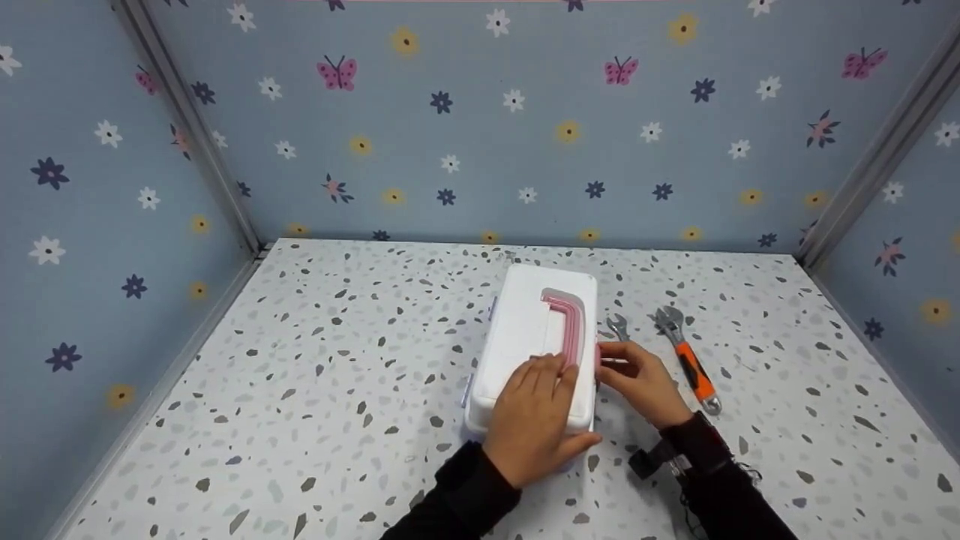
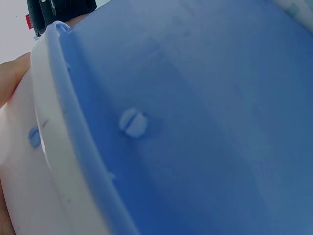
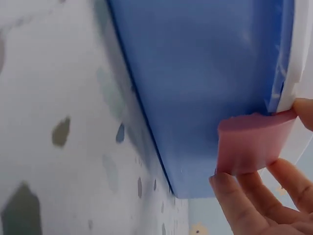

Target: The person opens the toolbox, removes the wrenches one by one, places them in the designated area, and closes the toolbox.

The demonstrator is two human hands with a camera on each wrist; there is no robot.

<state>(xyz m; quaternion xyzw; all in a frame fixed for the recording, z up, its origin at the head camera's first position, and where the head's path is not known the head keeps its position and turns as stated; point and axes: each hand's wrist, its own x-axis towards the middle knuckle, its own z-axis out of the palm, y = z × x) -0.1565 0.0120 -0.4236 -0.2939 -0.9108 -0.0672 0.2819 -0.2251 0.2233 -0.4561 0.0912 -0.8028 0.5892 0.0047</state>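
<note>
A storage box with a white lid (image 1: 525, 322) stands on the table, its pink carrying handle (image 1: 573, 326) folded into a recess. My left hand (image 1: 529, 424) rests on the near part of the lid, fingers extended beside the handle and thumb stretched toward the right edge. At the box's right side my right hand (image 1: 646, 381) pinches a pink latch (image 3: 254, 142), the thumb at its upper edge and the fingertips at its lower edge. The blue body (image 3: 195, 73) shows below the lid in both wrist views. The lid lies on the body; the inside is hidden.
Right of the box lies a small metal wrench (image 1: 618, 327), partly behind my right hand. Farther right is an adjustable wrench (image 1: 696, 369) with an orange and black handle. The speckled table (image 1: 337, 360) is enclosed by flowered blue walls (image 1: 510, 150).
</note>
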